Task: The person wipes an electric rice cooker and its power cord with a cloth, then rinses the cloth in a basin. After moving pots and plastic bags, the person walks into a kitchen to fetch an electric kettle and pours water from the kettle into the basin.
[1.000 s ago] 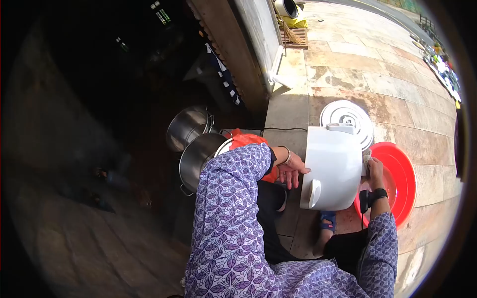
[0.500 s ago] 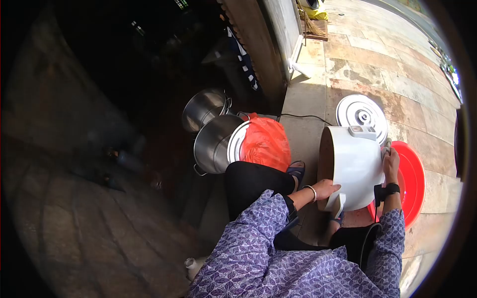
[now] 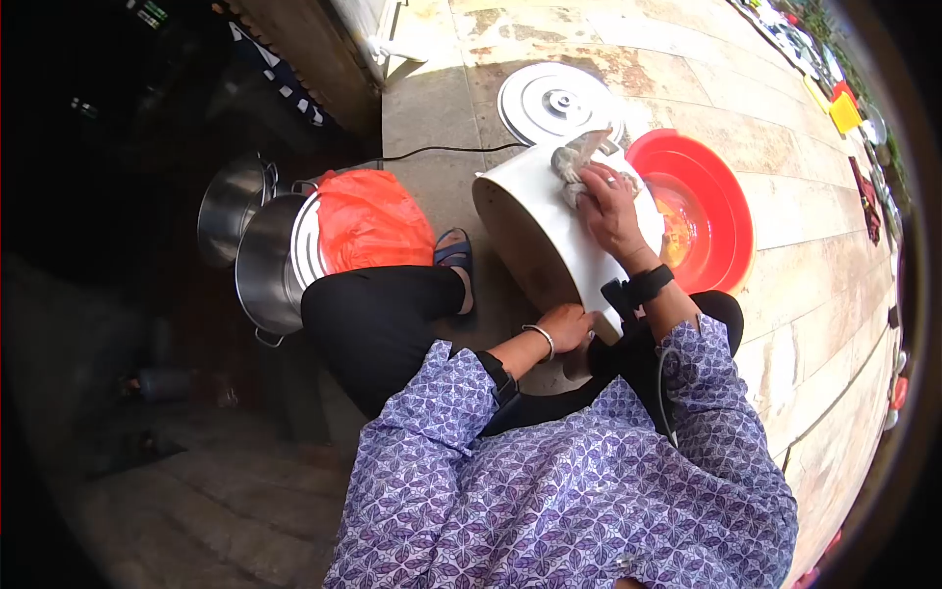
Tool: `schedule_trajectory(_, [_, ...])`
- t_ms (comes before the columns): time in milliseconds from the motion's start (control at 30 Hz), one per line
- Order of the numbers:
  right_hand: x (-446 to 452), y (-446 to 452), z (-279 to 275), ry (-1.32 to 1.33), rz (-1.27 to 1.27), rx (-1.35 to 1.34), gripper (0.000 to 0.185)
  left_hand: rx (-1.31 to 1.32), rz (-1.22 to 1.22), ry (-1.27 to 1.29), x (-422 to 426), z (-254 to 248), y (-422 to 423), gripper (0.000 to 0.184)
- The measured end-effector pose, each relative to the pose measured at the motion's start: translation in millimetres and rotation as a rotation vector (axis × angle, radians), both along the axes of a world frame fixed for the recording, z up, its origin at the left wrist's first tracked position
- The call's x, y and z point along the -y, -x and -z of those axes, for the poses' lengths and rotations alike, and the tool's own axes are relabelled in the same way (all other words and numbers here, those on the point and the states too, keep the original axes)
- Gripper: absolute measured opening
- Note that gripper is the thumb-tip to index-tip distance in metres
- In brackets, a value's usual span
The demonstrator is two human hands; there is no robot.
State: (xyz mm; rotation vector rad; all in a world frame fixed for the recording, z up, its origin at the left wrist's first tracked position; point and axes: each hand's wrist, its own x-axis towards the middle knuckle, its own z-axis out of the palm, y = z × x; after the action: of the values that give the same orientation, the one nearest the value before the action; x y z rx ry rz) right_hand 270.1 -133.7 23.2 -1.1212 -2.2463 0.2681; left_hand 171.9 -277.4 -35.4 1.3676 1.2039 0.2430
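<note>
A large white rice cooker body (image 3: 589, 257) lies tilted on its side between my knees, its open mouth facing left. My left hand (image 3: 564, 329) has its fingers curled around the cooker's lower rim near a white side handle. On the upper side of the body, my right hand (image 3: 613, 211) presses a crumpled greyish cloth (image 3: 568, 163) against the white surface. A round white lid (image 3: 535, 98) with concentric rings rests on the paving just beyond the cooker. To the right stands a red basin (image 3: 731, 196) with some water in it.
Two steel pots (image 3: 260, 275) lie left of my leg, beside a ringed lid (image 3: 306, 245) partly covered by a red plastic bag (image 3: 373, 221). A black cord (image 3: 442, 149) crosses the floor. A wooden door post (image 3: 314, 59) rises behind; the left side is dark.
My right hand has moved with the cloth from the cooker's far right end onto its upper side. The cooker has turned and tilted. My view has shifted to the right.
</note>
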Motion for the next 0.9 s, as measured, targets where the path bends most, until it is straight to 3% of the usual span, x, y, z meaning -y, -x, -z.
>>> schedule_trajectory(133, [18, 5, 5, 0.013, 0.062, -0.029, 0.034, -0.020, 0.276, -0.212, -10, -13, 13, 0.044])
schedule_trajectory(200, [19, 3, 2, 0.015, 0.069, -0.005, 0.033, -0.069, 0.558, 0.060, -29, -46, 31, 0.041])
schedule_trajectory(267, [19, 1, -2, 0.020, 0.043, -0.005, 0.030, 0.015, 0.543, 0.352, -65, -101, 64, 0.038])
schedule_trajectory(367, [22, 1, -8, 0.043, 0.021, -0.003, 0.031, -0.032, 0.154, 0.139, -146, -159, 124, 0.036])
schedule_trajectory(467, [21, 0, -13, 0.048, -0.022, 0.005, 0.035, -0.185, -0.132, -0.049, -234, -127, 176, 0.038])
schedule_trajectory(533, [24, 0, -14, 0.068, -0.039, -0.002, 0.037, -0.269, -0.205, 0.081, -269, -80, 191, 0.040])
schedule_trajectory(633, [22, -1, -19, 0.133, -0.061, 0.007, 0.042, -0.447, -0.059, 0.138, -303, -1, 186, 0.042])
schedule_trajectory(700, [19, -4, -15, 0.175, -0.079, -0.008, 0.045, -0.411, -0.057, 0.237, -321, 55, 184, 0.044])
schedule_trajectory(900, [13, -10, -12, 0.304, -0.077, -0.028, 0.046, -0.386, 0.071, 0.424, -358, 122, 157, 0.057])
